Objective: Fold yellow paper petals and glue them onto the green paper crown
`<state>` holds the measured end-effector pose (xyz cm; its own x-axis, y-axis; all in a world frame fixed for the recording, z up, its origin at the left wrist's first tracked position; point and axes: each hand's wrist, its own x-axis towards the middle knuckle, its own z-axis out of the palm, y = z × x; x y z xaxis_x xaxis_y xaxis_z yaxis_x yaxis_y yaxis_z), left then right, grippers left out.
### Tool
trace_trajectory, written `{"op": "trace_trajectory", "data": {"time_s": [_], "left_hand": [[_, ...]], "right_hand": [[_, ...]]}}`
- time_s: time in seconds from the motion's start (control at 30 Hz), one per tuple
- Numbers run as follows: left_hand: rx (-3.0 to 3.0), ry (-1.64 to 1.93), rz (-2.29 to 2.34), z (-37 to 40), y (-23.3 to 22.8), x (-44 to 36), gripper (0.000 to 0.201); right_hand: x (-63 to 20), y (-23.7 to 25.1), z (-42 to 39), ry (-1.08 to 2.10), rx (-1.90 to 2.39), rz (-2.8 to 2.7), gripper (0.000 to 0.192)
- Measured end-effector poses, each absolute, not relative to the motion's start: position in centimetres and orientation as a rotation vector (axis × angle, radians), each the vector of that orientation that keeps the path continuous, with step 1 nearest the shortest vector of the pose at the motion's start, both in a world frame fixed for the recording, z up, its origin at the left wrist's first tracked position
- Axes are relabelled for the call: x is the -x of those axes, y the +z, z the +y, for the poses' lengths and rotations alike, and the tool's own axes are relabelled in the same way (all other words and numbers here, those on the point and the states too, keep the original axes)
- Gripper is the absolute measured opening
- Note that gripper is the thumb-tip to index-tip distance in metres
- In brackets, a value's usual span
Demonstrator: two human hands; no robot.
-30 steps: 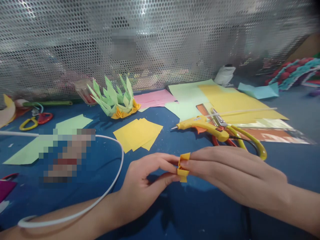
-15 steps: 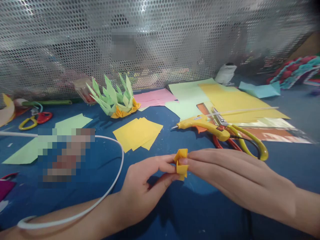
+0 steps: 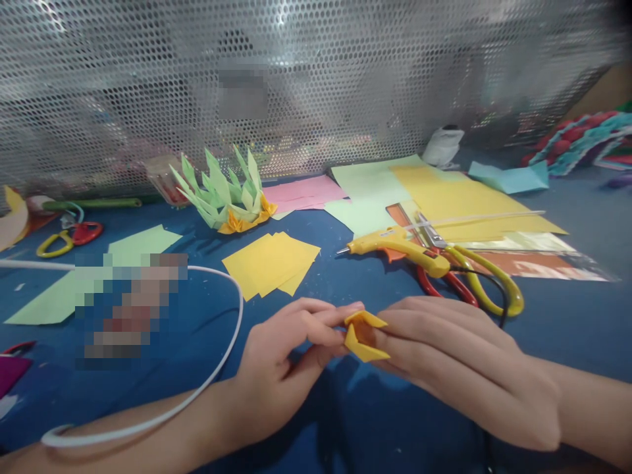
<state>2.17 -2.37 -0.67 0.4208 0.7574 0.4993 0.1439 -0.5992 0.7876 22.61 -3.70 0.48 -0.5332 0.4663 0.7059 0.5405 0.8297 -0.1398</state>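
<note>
Craft workbench: coloured paper sheets (image 3: 444, 191), glue gun (image 3: 399, 249), scissors (image 3: 469, 276).

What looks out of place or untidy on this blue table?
Nothing is spilled or damaged. The glue gun lies across the scissors and paper sheets. Both hands hold a small folded yellow paper piece.

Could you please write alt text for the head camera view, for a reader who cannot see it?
Two bare hands, left hand and right hand, pinch a small folded yellow paper piece between them above a blue table. Behind lie yellow paper squares, a glue gun and a green paper flower.
</note>
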Motion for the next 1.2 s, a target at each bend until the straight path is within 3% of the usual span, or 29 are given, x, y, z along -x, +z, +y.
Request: {"op": "trace_trajectory", "data": {"time_s": [0.13,0.6,0.87,1.07,1.2], "left_hand": [[-1.741,1.205,0.87,-2.2,-1.0,-2.6,0.015],[-1.65,1.182,0.881,-2.3,-1.5,-2.8,0.015],[-1.17,1.106,0.883,-1.5,-0.8,-3.2,0.007],[-1.032,1.073,0.849,-0.8,-1.2,-3.0,0.027],[-1.039,1.083,0.864,-0.8,-1.2,-2.9,0.03]], "right_hand": [[-22.3,0.6,-1.7,-0.31,0.576,-2.302,0.009],[-22.0,1.2,-1.5,-0.377,0.71,-2.349,0.026],[-22.4,0.3,-1.6,-0.468,0.632,-2.336,0.01],[-21.8,0.2,-1.8,-0.55,0.7,-2.393,0.018],[-21.5,0.0,-2.0,-0.551,0.755,-2.405,0.02]]}}
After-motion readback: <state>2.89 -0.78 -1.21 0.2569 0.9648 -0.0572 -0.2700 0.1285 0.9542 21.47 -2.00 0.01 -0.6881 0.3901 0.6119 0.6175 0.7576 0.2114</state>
